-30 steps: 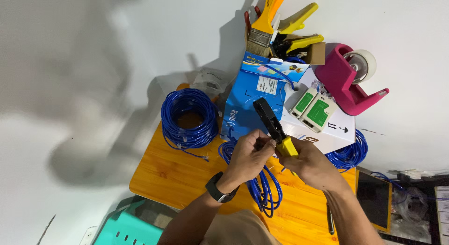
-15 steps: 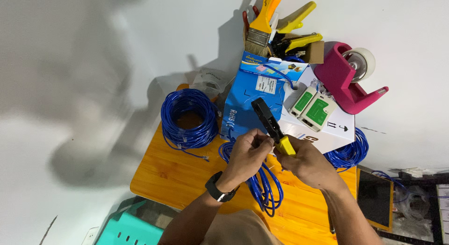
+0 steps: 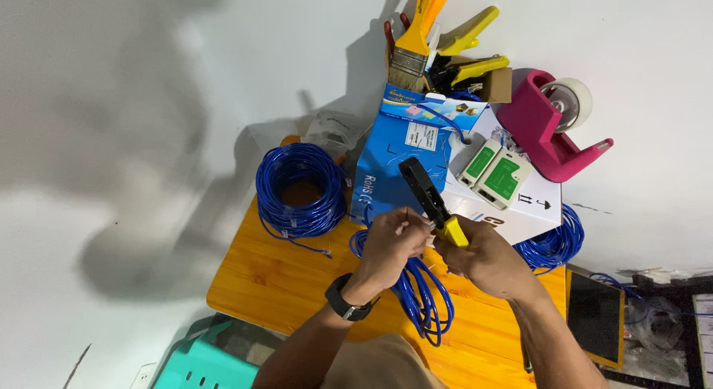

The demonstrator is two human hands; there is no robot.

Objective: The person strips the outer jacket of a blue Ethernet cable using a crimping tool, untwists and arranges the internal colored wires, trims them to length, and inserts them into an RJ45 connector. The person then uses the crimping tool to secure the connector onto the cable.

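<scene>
Wood table (image 3: pixel 282 277); R hand (image 3: pixel 486 261) w/ crimper (image 3: pixel 431 202), L hand (image 3: pixel 390 248) cable (image 3: pixel 420 296).

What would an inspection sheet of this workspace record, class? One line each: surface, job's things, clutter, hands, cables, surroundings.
Surface: orange wooden table, slatted.
Job's things: yellow-handled crimping tool; blue network cable.
Clutter: blue box, green cable tester on a white box, pink tape dispenser, paintbrush, yellow pliers.
Hands: left hand pinches the cable end; right hand grips the tool.
Cables: blue coil at left; another coil at right.
Surroundings: white floor, teal crate.
</scene>
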